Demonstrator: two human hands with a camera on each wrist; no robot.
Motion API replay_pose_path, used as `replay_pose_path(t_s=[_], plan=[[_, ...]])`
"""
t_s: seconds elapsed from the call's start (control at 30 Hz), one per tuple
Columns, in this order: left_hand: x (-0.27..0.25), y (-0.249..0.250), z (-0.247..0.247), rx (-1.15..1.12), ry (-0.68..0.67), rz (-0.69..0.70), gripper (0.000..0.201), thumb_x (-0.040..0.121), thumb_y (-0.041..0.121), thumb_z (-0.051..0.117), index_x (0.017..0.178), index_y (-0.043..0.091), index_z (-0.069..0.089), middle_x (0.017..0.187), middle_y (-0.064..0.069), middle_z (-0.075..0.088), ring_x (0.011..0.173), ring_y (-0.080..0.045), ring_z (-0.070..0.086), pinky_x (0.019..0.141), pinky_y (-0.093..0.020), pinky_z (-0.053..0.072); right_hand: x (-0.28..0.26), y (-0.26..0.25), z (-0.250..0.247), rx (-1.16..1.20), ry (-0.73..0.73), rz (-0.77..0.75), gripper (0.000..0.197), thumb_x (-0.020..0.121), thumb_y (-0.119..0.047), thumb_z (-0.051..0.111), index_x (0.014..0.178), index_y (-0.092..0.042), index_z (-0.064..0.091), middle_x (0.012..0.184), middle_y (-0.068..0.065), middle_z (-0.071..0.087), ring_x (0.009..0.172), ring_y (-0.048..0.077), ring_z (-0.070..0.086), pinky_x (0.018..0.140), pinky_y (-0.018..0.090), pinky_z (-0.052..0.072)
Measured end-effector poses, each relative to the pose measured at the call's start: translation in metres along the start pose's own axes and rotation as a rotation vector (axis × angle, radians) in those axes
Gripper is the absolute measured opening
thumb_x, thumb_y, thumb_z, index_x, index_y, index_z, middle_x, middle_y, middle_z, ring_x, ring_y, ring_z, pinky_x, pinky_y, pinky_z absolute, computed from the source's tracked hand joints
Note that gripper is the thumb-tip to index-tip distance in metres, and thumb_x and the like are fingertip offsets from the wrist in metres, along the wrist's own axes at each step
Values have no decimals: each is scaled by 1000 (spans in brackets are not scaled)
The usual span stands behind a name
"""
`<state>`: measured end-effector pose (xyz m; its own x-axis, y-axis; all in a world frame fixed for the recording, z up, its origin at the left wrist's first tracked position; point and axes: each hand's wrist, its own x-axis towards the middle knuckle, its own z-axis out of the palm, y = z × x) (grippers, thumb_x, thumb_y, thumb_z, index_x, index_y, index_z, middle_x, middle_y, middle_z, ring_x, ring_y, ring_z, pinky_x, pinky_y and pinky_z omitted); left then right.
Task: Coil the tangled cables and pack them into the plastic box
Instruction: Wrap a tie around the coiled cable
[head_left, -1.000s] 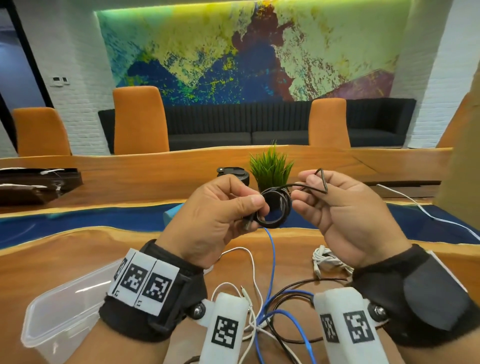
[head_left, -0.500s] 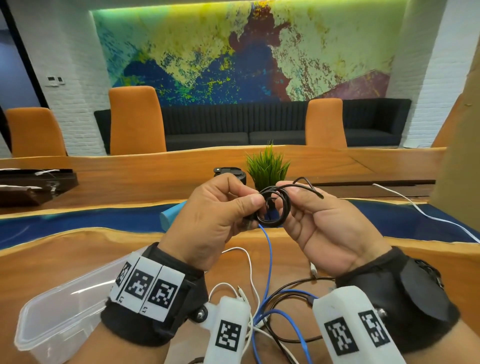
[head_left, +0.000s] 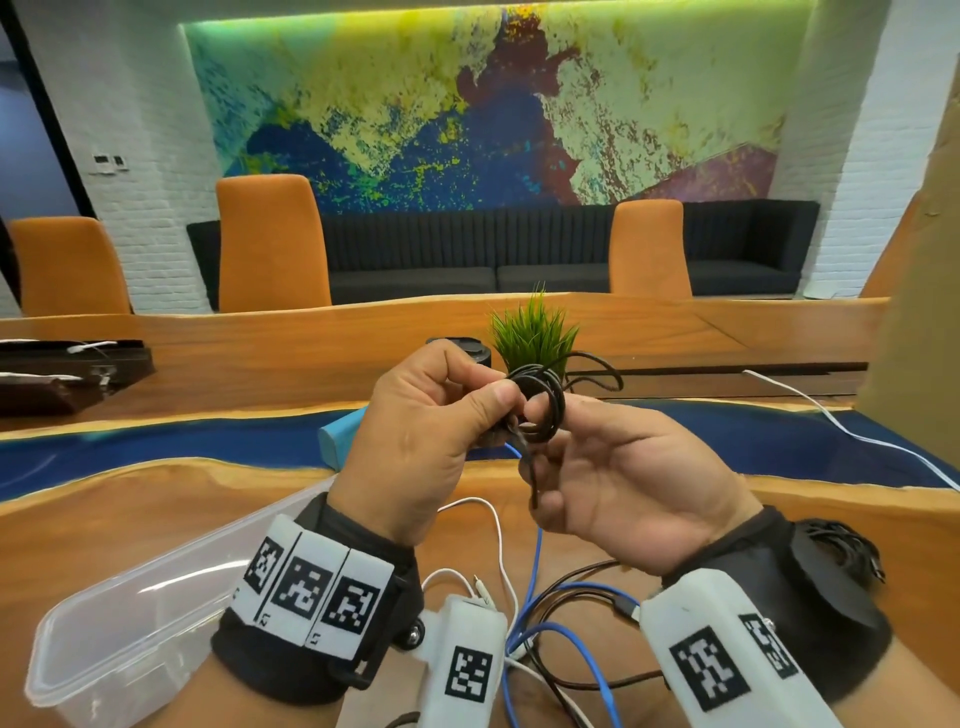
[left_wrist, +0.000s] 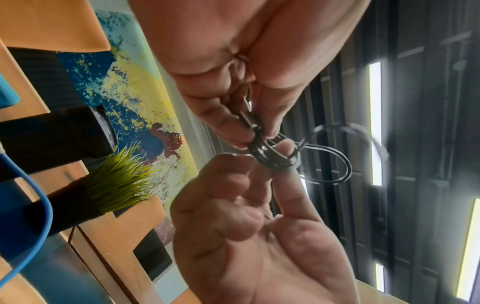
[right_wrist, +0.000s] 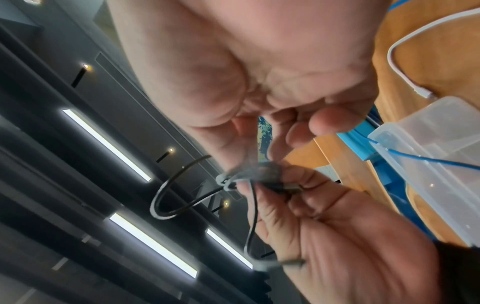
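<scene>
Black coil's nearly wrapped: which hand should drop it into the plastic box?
Left, probably: the left hand pinches the black coil, and the plastic box lies on its side.

Two hands, one box, perhaps four cables

Glossy black rubbery cable in my fingers, clear smooth plastic box near left, polished wood table, matt black cloth wrist straps, smooth blue cable.
</scene>
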<state>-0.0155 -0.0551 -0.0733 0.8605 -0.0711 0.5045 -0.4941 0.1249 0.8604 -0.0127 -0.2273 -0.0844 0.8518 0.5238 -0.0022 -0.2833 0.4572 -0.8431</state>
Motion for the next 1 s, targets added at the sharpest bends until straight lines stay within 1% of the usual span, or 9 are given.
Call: replay_pose_path(t_s=[0.1, 0.17, 0.23, 0.33, 0.5, 0.63, 0.7, 0.8, 1.0], plan=[[0, -1, 0, 82, 50, 75, 12, 86, 4, 67, 81, 13, 62, 77, -3, 72, 74, -18, 70, 62, -29, 57, -2, -2, -1, -4, -181, 24, 29, 80, -37, 61, 96, -14, 65, 94, 8, 53, 81, 20, 49, 66, 34, 36], [0, -3, 1, 162, 69, 121, 12, 87, 2, 68, 82, 12, 64, 76, -4, 71, 72, -18, 69, 63, -29, 57, -3, -2, 2, -52, -182, 21, 27, 81, -35, 65, 95, -13, 60, 94, 10, 57, 81, 22, 55, 65, 33, 45], [0, -5, 2, 229, 77, 151, 10, 86, 1, 69, 82, 9, 65, 75, -5, 70, 71, -16, 68, 62, -28, 57, -4, -1, 5, -140, -64, -14, 18, 86, -26, 66, 95, -12, 59, 84, 9, 60, 68, 17, 58, 56, 27, 50], [1, -5, -1, 285, 105, 160, 9, 86, 5, 70, 82, 11, 65, 76, -7, 70, 70, -17, 67, 61, -28, 57, -3, -2, 5, -236, 53, -99, 20, 87, -11, 61, 106, -9, 65, 70, 5, 57, 51, 9, 46, 45, 19, 42], [10, -1, -20, 220, 229, 83, 10, 85, 6, 70, 82, 12, 64, 84, -19, 71, 73, -26, 68, 61, -32, 55, -11, -20, -5, -751, 345, -263, 19, 92, -1, 60, 104, -13, 69, 66, 8, 62, 47, 10, 45, 43, 22, 39], [14, 5, -31, 137, 272, 17, 13, 86, 4, 69, 79, 12, 61, 85, -22, 71, 74, -28, 63, 60, -29, 53, -16, -33, -21, -1305, 639, -402, 16, 94, -15, 61, 89, -26, 71, 72, -3, 67, 60, 9, 59, 58, 28, 53], [12, 6, -28, 141, 260, 1, 14, 86, 5, 69, 77, 14, 62, 88, -24, 71, 77, -31, 63, 63, -31, 54, -16, -33, -24, -1488, 709, -448, 16, 95, -19, 60, 89, -31, 68, 77, -13, 63, 73, 6, 57, 65, 23, 48], [11, 5, -23, 57, 232, -59, 19, 84, 4, 69, 73, 18, 64, 88, -21, 71, 82, -31, 66, 71, -36, 54, -11, -30, -30, -1575, 766, -513, 15, 96, -19, 57, 95, -28, 69, 85, -13, 62, 81, 6, 54, 66, 19, 39], [7, 8, -11, -243, 126, -302, 13, 88, 0, 60, 98, 7, 64, 77, -9, 71, 64, -14, 66, 52, -18, 52, -4, -25, -38, -1602, 795, -575, 13, 93, -13, 61, 93, -21, 72, 89, -6, 66, 86, 13, 59, 78, 31, 50]])
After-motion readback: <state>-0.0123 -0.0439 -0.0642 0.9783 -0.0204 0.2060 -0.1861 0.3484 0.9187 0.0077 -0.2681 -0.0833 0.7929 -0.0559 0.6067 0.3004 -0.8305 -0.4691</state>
